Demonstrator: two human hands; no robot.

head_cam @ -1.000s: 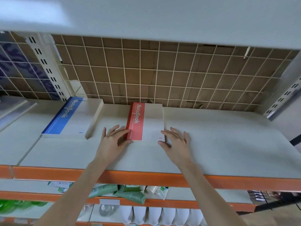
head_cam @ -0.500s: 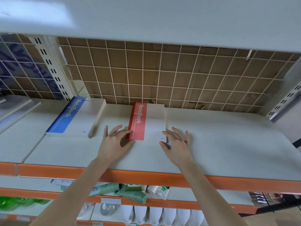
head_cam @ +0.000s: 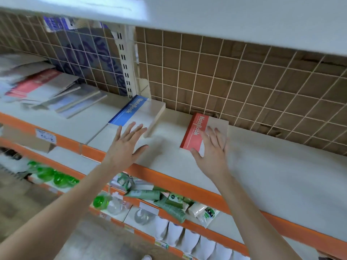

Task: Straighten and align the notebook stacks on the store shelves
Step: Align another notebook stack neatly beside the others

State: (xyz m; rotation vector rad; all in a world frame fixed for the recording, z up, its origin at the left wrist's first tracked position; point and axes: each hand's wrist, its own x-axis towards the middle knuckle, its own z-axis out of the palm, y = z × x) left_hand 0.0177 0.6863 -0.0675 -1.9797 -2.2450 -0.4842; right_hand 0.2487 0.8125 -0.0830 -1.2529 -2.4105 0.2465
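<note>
A red-spined notebook stack (head_cam: 195,131) lies on the white shelf (head_cam: 262,177) near the wire-grid back. My right hand (head_cam: 213,149) is spread flat, fingers straight, over the stack's front right part. To the left sits a blue-spined notebook stack (head_cam: 137,111), angled on the shelf. My left hand (head_cam: 125,145) hovers open with spread fingers just in front of the blue stack's near edge; whether it touches is unclear. Farther left, a messy pile of notebooks (head_cam: 48,91) fans out unevenly, with a red cover on top.
An orange rail (head_cam: 169,181) edges the shelf front. The wire grid (head_cam: 244,81) and a slotted upright post (head_cam: 124,62) close the back. An upper shelf (head_cam: 206,19) hangs low overhead. Tubes, green bottles and white packs fill the lower shelves (head_cam: 159,201).
The view swung left, revealing the messy pile. My left hand left the red stack and moved to the blue stack. My right hand slid onto the red stack's cover.
</note>
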